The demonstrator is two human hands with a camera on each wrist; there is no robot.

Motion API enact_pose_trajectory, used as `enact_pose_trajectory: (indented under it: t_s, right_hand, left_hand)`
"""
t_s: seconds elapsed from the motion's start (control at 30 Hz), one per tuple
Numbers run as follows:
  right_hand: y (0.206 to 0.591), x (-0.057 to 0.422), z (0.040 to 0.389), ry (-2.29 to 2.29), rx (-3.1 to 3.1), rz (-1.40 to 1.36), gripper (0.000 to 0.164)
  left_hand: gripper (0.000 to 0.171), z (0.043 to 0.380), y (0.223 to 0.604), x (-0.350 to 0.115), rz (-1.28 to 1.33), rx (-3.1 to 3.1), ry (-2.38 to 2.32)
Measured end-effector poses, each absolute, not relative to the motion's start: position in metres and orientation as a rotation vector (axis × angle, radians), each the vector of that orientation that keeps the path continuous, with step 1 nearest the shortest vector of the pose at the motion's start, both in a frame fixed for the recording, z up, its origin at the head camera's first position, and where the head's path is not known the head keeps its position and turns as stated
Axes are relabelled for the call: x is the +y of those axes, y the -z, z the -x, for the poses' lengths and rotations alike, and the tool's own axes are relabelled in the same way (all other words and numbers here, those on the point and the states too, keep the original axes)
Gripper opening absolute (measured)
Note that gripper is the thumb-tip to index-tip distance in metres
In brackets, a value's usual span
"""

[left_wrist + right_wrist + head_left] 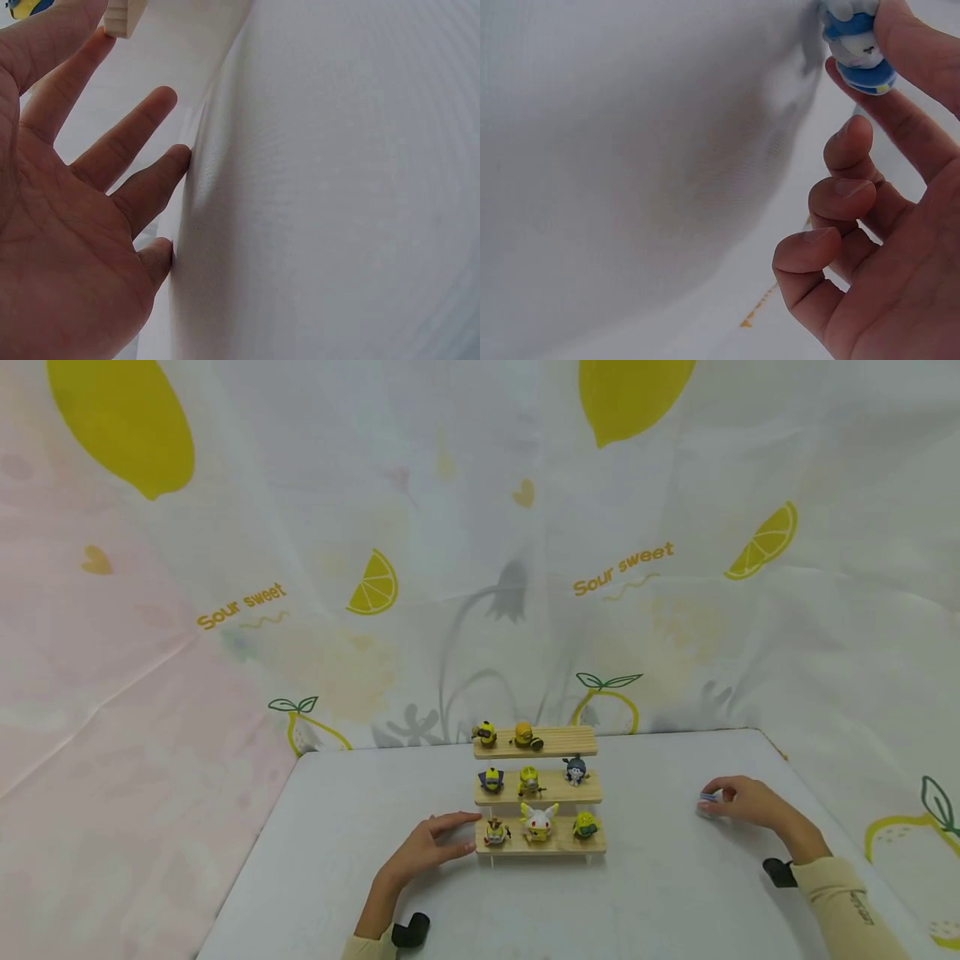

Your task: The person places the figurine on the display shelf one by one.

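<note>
A small blue-and-white figurine point(857, 46) is pinched between the thumb and index finger of my right hand point(753, 802), low over the right side of the table; the other fingers curl loosely. My left hand point(422, 852) has its fingers spread, with the fingertips at the left end of a three-tier wooden display stand point(570, 741). In the left wrist view, one fingertip meets the corner of a wooden shelf point(120, 19), while other fingers rest near the white surface.
Several small figurines stand on the tiers, among them a white one with big ears point(538, 823) at the bottom and a dark-hooded one point(576, 771) in the middle. Behind the white table point(360, 785) hangs a lemon-print cloth point(465, 527).
</note>
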State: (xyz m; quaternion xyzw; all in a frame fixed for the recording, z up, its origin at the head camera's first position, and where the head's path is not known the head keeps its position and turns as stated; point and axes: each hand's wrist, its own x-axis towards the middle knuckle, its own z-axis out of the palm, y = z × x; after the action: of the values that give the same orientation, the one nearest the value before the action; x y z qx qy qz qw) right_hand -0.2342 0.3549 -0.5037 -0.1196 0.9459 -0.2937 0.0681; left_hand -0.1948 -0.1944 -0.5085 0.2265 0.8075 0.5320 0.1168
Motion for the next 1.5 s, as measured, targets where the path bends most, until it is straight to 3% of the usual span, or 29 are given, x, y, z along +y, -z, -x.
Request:
enact_pose_trajectory:
  t_s: [0.83,1.13,1.5]
  right_hand:
    - [0.504,0.337,0.229,0.821,3.02,0.368,0.034]
    - [0.477,0.326,0.233,0.801,3.063,0.397,0.032]
    - [0.437,0.304,0.239,0.783,3.12,0.479,0.034]
  left_hand:
    - [0.046,0.194,0.511,-0.193,-0.687,2.375,-1.576]
    - [0.047,0.195,0.51,-0.194,-0.699,2.365,-1.567]
    - [0.046,0.209,0.54,-0.201,-0.688,2.395,-1.533]
